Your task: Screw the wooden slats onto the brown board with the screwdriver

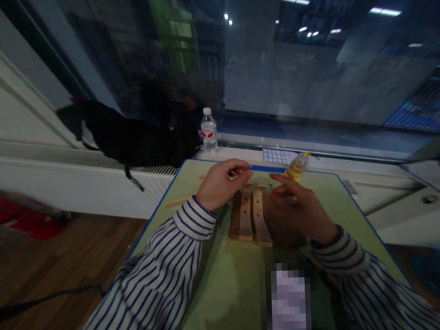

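Two curved wooden pieces [245, 217] with dark holes lie side by side in the middle of the table, on what looks like a darker brown board [234, 222]. Over their far left end is my left hand [224, 184], its thumb and fingertips drawn together. Whatever sits in that pinch, if anything, is too small to name. My right hand [303, 208] is just right of the pieces, index finger reaching forward and thumb curled below it. Between those fingertips shows a small thin greyish thing [271, 187], which I cannot identify.
A yellow-capped glue bottle [297, 166] is by the far table edge. Wooden strips [178, 202] lie left on the green tabletop [217, 285]. On the sill are a water bottle [209, 131] and a black bag or garment [143, 139]. A blurred patch [288, 302] covers the front.
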Available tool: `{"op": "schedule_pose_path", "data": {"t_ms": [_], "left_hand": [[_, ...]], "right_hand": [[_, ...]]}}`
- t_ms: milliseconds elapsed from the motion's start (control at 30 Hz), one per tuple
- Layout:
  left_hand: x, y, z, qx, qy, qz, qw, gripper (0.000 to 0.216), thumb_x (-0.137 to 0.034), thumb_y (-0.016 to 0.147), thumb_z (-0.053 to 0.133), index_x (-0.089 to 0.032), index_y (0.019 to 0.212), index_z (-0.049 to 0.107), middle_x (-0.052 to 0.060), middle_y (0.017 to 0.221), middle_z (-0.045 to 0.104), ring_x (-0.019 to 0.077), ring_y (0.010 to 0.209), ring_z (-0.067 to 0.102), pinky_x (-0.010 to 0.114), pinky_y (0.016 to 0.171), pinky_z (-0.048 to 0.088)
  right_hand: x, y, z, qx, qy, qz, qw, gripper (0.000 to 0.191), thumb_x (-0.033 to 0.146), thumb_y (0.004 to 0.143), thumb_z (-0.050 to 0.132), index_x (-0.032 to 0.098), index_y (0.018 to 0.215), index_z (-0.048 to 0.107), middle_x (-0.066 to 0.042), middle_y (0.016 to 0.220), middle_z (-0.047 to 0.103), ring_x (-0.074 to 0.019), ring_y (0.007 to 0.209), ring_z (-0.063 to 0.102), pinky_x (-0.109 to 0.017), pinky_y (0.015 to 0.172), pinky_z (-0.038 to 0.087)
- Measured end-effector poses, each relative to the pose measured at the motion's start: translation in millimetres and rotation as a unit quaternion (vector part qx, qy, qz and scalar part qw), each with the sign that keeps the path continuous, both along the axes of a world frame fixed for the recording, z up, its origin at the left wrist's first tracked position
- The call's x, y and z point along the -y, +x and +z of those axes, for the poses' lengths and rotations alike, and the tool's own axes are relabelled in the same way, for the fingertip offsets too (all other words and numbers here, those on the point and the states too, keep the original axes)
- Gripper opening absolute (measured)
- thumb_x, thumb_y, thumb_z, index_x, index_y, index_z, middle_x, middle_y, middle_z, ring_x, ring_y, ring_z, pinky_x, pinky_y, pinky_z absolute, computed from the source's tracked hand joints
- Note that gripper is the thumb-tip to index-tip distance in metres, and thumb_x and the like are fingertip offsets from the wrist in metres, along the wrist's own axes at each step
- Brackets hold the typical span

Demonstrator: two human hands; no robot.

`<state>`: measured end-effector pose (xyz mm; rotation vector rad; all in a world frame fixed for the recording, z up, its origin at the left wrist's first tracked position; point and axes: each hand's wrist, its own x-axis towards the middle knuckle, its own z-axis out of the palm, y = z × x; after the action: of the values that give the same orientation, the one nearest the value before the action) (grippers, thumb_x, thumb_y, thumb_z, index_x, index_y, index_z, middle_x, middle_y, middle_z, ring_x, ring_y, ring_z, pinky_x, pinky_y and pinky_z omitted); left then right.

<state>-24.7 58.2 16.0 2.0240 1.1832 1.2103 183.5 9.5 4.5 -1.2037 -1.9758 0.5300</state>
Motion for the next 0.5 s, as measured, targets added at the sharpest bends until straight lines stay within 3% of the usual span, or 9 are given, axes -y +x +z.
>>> {"op": "schedule_pose_path", "data": {"t_ms": [233, 500], "left_hand": [[-35, -3, -18.1, -0.182, 0.003, -0.119, 0.976, 0.037, -0.033, 0.081, 0.059, -0.016, 0.114, 0.060, 0.008, 0.118, 0.062, 0.0190, 0.110, 0.056, 0.033, 0.097, 0.041], [-40, 5, -27.9, -0.223, -0.029, -0.194, 0.955, 0.044, -0.024, 0.080, 0.058, -0.019, 0.123, 0.054, 0.006, 0.123, 0.060, 0.0180, 0.110, 0.056, 0.029, 0.095, 0.042]], "right_hand": [[-12, 13, -1.3, -0.034, 0.005, -0.034, 0.999, 0.024, 0.024, 0.082, 0.055, 0.020, 0.106, 0.056, -0.004, 0.083, 0.070, -0.0177, 0.077, 0.067, -0.028, 0.060, 0.052], [-22, 5, -3.2, -0.074, 0.010, -0.105, 0.992, 0.016, 0.032, 0.080, 0.060, 0.020, 0.092, 0.059, -0.005, 0.087, 0.069, -0.0182, 0.076, 0.067, -0.032, 0.066, 0.054]]}}
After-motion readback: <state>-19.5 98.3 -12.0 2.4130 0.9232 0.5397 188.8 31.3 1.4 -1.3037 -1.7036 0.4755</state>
